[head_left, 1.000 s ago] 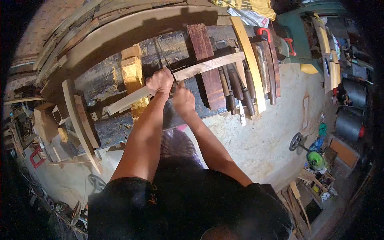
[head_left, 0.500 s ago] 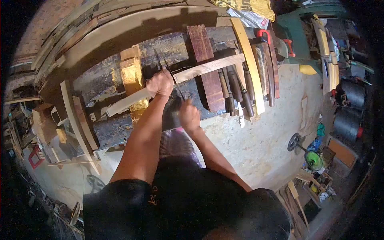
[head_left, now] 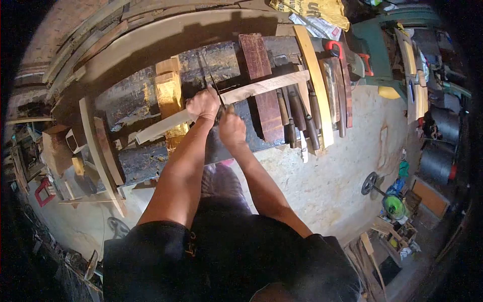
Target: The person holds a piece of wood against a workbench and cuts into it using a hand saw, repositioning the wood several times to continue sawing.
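Observation:
A pale wooden strip (head_left: pixel 271 84) lies across a yellowish wood block (head_left: pixel 169 93) and a reddish-brown board (head_left: pixel 255 58) on the dark workbench (head_left: pixel 138 163). My left hand (head_left: pixel 202 103) is closed around the strip near its middle, pressing it down. Just right of it, my right hand (head_left: pixel 232 130) is wrapped around the handle of a saw, which the fingers mostly hide. The thin dark saw blade (head_left: pixel 214 82), seen nearly edge-on, crosses the strip close beside my left hand and points away from me.
Several dark-handled tools (head_left: pixel 297 113) lie on the bench to the right, beside a long yellow strip (head_left: pixel 315 83) and a red-handled saw (head_left: pixel 333 48). A curved wooden piece (head_left: pixel 95 146) stands at the bench's left end. A yellow sack (head_left: pixel 317 11) sits at the back.
My right hand has moved forward toward the strip, pushing the saw blade farther away across it. My left hand and the strip stay in place.

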Action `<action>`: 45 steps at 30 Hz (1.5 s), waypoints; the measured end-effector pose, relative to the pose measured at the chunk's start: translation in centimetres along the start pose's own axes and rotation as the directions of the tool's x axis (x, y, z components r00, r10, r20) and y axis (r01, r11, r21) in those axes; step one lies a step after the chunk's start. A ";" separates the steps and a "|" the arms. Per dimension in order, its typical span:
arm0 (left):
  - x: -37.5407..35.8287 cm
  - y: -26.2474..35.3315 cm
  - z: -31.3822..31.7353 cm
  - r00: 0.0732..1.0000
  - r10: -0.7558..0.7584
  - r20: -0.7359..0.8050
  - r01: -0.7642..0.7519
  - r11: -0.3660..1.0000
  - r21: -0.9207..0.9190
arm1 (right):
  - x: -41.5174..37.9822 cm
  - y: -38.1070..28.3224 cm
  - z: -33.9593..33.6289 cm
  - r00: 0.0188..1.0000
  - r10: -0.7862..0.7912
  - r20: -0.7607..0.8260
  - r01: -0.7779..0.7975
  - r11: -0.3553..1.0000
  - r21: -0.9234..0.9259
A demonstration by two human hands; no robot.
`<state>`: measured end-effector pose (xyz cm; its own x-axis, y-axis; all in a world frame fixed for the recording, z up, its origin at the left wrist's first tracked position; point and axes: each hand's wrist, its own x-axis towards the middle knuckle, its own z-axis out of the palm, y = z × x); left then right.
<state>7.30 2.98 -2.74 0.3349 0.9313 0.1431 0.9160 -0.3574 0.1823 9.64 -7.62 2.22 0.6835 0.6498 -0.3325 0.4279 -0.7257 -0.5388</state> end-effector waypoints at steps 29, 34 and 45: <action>-0.1 0.0 -0.1 0.996 0.011 -0.093 -0.017 0.998 -0.057 | 0.6 0.7 0.6 0.999 -0.034 0.035 0.034 0.999 0.007; 0.4 0.5 -0.9 0.998 -0.026 -0.057 0.022 0.998 -0.060 | -3.2 1.2 -1.5 0.999 0.008 0.038 -0.008 1.000 -0.005; 0.2 0.3 -0.6 0.999 -0.016 -0.047 0.013 0.998 -0.061 | -4.7 2.1 -1.0 0.979 0.184 0.084 -0.182 0.983 -0.036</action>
<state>7.52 3.07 -2.08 0.3096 0.9325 0.1859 0.9050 -0.3490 0.2433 7.94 -12.40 3.43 0.6985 0.5218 -0.4898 0.3178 -0.8394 -0.4410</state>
